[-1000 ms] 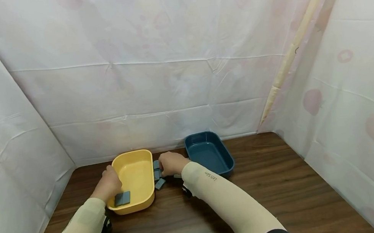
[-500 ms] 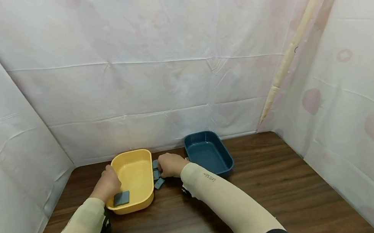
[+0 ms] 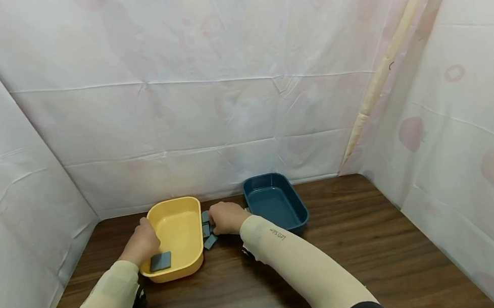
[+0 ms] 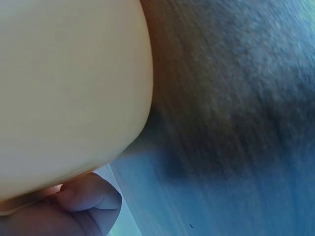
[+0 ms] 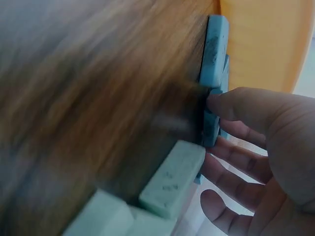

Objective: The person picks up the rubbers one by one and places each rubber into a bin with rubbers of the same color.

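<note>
My left hand [image 3: 142,243] holds the left rim of a yellow tray [image 3: 183,232]. In the left wrist view, curled fingers [image 4: 91,201] show beside the tray's pale wall. Two flat grey-blue rectangular blocks [image 3: 160,261] lie side by side inside, at the near left. Just right of the tray, my right hand [image 3: 228,217] is down among more such blocks. The right wrist view shows its thumb and fingers pinching a grey-blue block [image 5: 211,125] with dark marks; another block [image 5: 215,51] stands against the tray wall. Pale green blocks [image 5: 173,178] lie close to the fingertips.
A dark blue tray [image 3: 275,201] stands to the right of my right hand, near the back cloth [image 3: 224,116]. One grey-blue block [image 3: 210,242] lies askew on the brown wooden table [image 3: 376,241]. White cloth hangs on both sides.
Both hands and both trays stay nearly in place. The head view has shifted very slightly.
</note>
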`<state>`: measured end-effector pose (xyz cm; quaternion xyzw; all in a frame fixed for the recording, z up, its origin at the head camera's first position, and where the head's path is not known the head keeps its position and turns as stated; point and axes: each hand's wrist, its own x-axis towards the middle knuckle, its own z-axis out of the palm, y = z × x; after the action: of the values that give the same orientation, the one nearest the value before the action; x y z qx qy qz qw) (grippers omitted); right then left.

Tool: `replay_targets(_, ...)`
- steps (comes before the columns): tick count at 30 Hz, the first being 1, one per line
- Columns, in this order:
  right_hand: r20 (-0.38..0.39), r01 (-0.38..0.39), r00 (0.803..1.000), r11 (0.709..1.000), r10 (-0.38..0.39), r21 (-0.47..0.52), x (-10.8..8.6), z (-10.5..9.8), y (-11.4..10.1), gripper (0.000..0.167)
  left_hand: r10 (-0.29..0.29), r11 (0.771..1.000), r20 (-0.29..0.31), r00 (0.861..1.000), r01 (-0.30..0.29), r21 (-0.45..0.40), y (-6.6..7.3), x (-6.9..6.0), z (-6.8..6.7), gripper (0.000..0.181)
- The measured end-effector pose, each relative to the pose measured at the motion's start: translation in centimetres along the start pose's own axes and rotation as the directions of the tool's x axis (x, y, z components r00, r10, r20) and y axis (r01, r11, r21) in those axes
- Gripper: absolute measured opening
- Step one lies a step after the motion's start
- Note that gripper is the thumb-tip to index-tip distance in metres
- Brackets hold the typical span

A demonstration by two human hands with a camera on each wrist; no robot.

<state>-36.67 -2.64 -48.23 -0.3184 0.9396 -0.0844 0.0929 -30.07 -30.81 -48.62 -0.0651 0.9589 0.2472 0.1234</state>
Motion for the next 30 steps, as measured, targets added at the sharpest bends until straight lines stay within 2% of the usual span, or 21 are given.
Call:
replay_targets(5, -0.021, 0.009, 1.0, 1.0, -0.009, -0.023, -0.5, -1.2, 0.3, 0.009, -0.005, 1.0, 0.007, 1.0, 0.005, -0.011, -0.2, 0.2, 0.0, 0.073)
replay_targets(9, -0.076, 0.012, 0.997, 1.0, -0.013, -0.016, -0.7, -2.5, 0.0, 0.009, -0.005, 1.0, 0.005, 1.0, 0.006, -0.017, -0.6, 0.5, 0.0, 0.073)
replay_targets(14, -0.147, 0.044, 0.988, 0.999, -0.04, 0.027, -1.2, -4.0, -1.9, 0.012, 0.001, 0.999, 0.01, 1.0, -0.001, -0.034, -0.5, 0.3, -0.1, 0.074)
replay_targets(17, -0.153, 0.092, 0.985, 0.995, -0.085, 0.036, -1.4, -4.4, -3.6, 0.011, 0.007, 1.0, 0.007, 1.0, -0.006, -0.028, -0.6, 0.3, -0.1, 0.074)
replay_targets(21, -0.124, 0.155, 0.981, 0.988, -0.151, 0.016, -1.3, -4.0, -5.8, 0.009, -0.003, 1.0, 0.012, 1.0, 0.004, -0.024, -0.7, 0.5, 0.0, 0.074)
replay_targets(25, -0.069, 0.191, 0.979, 0.981, -0.192, -0.01, -0.9, -2.5, -7.5, 0.007, -0.023, 0.999, 0.024, 0.999, 0.023, -0.036, -0.7, 0.5, -0.1, 0.075)
replay_targets(30, -0.034, 0.228, 0.972, 0.969, -0.232, -0.099, -0.3, -0.6, -9.3, 0.009, -0.017, 0.999, 0.022, 1.0, 0.018, -0.048, -0.6, 0.2, -0.3, 0.073)
